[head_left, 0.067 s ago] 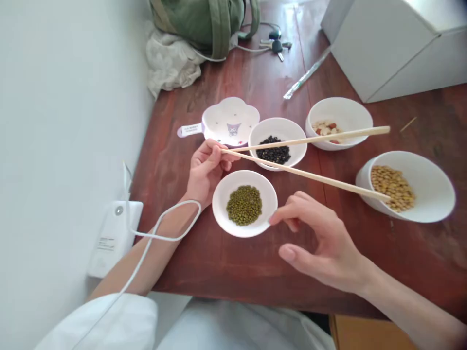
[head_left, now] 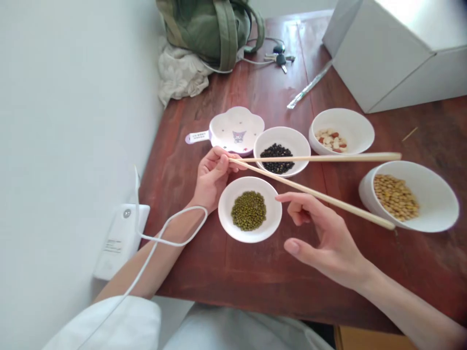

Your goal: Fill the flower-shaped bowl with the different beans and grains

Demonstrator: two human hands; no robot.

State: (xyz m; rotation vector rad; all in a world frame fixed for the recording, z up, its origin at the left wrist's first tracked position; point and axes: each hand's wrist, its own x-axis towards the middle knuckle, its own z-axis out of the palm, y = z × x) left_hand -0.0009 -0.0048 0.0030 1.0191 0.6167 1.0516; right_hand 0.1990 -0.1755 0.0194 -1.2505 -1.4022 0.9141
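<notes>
A pair of wooden chopsticks [head_left: 321, 194] is pinched at one end by my left hand [head_left: 215, 176], their other ends spread apart toward the right. Below them, a small white bowl [head_left: 273, 228] holds green mung beans [head_left: 249, 210]. My right hand [head_left: 324, 236] hovers at that bowl's right, thumb and index finger apart and nothing held; the index fingertip is at the rim, and I cannot tell whether it touches. Behind the chopsticks, black beans [head_left: 278, 151] lie in a second white bowl [head_left: 302, 146]. A flower-shaped white dish [head_left: 226, 127] with a lilac handle adjoins it.
At right stand a bowl [head_left: 359, 129] of nuts and a bowl [head_left: 438, 204] of yellow beans. Farther back are a white box [head_left: 383, 58], a plastic wrapper [head_left: 308, 88], keys [head_left: 280, 58] and a green bag [head_left: 200, 29]. A white cable [head_left: 171, 240] loops over my left forearm beside a power bank [head_left: 122, 238].
The whole view has shifted slightly, so things sit lower. The upper chopstick's far end has dropped toward level. My right index finger is straighter and nearer the bowl's upper right rim.
</notes>
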